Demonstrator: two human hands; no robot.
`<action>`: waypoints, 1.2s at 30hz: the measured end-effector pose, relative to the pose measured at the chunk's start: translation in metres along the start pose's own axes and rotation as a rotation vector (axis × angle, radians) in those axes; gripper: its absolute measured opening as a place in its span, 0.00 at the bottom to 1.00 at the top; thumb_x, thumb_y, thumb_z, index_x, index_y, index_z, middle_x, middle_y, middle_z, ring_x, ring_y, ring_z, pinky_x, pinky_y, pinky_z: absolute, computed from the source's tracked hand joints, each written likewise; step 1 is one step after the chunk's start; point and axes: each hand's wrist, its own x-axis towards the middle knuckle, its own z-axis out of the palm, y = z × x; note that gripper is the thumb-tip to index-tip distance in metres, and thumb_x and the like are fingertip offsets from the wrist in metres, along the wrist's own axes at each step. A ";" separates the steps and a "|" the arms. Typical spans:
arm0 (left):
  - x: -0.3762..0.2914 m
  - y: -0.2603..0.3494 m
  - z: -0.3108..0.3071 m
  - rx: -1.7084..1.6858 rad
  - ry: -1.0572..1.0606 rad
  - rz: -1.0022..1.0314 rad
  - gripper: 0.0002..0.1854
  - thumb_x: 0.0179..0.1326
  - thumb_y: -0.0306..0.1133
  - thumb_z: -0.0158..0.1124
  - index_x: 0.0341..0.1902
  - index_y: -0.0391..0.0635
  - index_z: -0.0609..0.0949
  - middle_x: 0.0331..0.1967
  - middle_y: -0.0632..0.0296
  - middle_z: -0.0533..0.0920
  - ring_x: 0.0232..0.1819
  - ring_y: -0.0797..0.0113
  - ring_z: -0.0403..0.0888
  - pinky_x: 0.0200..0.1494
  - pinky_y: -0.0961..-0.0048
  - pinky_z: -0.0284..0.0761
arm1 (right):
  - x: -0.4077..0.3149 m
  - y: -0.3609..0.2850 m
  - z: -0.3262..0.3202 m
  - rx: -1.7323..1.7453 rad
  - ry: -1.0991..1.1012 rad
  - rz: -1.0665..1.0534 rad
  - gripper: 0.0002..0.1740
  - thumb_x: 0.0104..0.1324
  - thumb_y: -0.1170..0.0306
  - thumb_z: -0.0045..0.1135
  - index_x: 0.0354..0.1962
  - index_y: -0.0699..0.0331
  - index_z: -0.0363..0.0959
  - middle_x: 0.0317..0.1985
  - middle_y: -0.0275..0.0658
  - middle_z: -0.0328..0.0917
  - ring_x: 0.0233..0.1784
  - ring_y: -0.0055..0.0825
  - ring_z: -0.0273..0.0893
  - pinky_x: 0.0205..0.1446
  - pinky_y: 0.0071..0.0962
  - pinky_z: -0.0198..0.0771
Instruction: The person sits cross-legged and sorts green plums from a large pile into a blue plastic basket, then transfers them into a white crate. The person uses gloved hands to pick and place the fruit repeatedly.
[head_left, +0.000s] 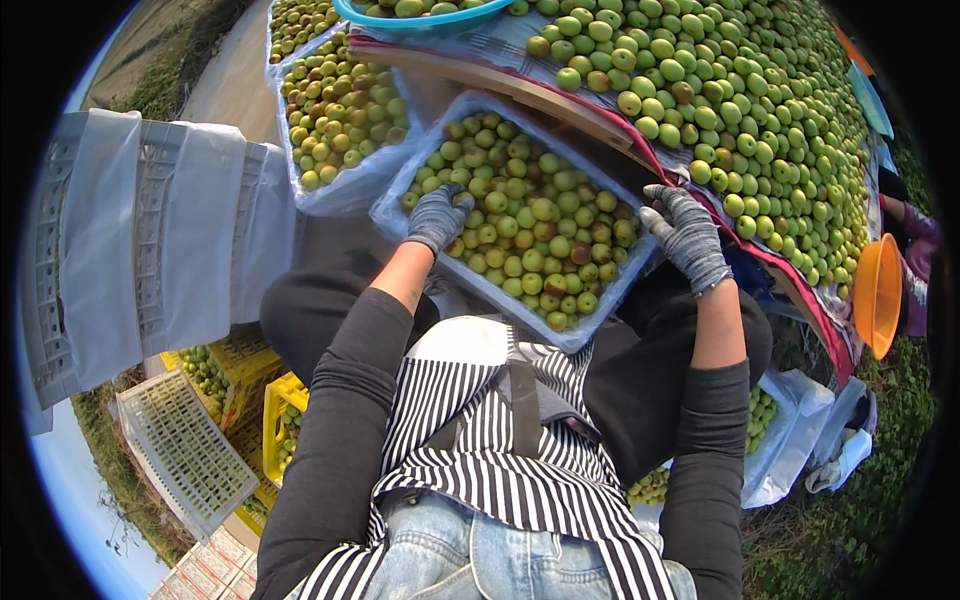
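Note:
Both my hands wear grey knitted gloves. My left hand (439, 217) lies on the green fruits at the left side of a crate lined with clear plastic (487, 301); its fingers are bent over the fruits, and whether it grips one cannot be told. The crate, full of small green and reddish-brown fruits (532, 260), stands between my knees. Off the crate's right corner, my right hand (686, 232) hovers beside the red cloth edge of the sorting table (720, 217), fingers apart and holding nothing. A large heap of green fruits (720, 97) covers that table.
Another lined crate of fruits (341, 120) stands beyond at the left. Stacked grey crates with plastic liners (187, 240) rise at my left, above yellow crates (247, 367). A blue basin (427, 16) sits on the table, and an orange basket (877, 296) is at its right edge, near another person's sleeve.

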 end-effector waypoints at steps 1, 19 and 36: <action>-0.002 0.001 -0.001 0.030 0.010 -0.005 0.26 0.55 0.46 0.61 0.54 0.45 0.74 0.47 0.49 0.78 0.51 0.55 0.75 0.54 0.66 0.68 | 0.000 0.000 0.000 -0.012 -0.001 0.001 0.21 0.55 0.65 0.60 0.47 0.61 0.72 0.36 0.44 0.78 0.39 0.33 0.78 0.46 0.30 0.71; -0.024 0.085 0.059 0.203 -0.006 0.379 0.28 0.48 0.39 0.65 0.55 0.49 0.71 0.53 0.51 0.70 0.49 0.53 0.74 0.50 0.62 0.72 | -0.004 -0.008 -0.003 -0.035 -0.023 -0.027 0.22 0.57 0.61 0.58 0.48 0.61 0.71 0.40 0.46 0.77 0.42 0.37 0.77 0.48 0.33 0.70; 0.021 0.106 0.043 0.354 0.063 0.384 0.15 0.58 0.43 0.54 0.48 0.56 0.78 0.45 0.51 0.75 0.43 0.51 0.76 0.46 0.59 0.72 | -0.006 -0.017 -0.011 -0.128 -0.073 -0.005 0.23 0.60 0.57 0.51 0.50 0.59 0.69 0.48 0.44 0.72 0.50 0.39 0.72 0.54 0.36 0.66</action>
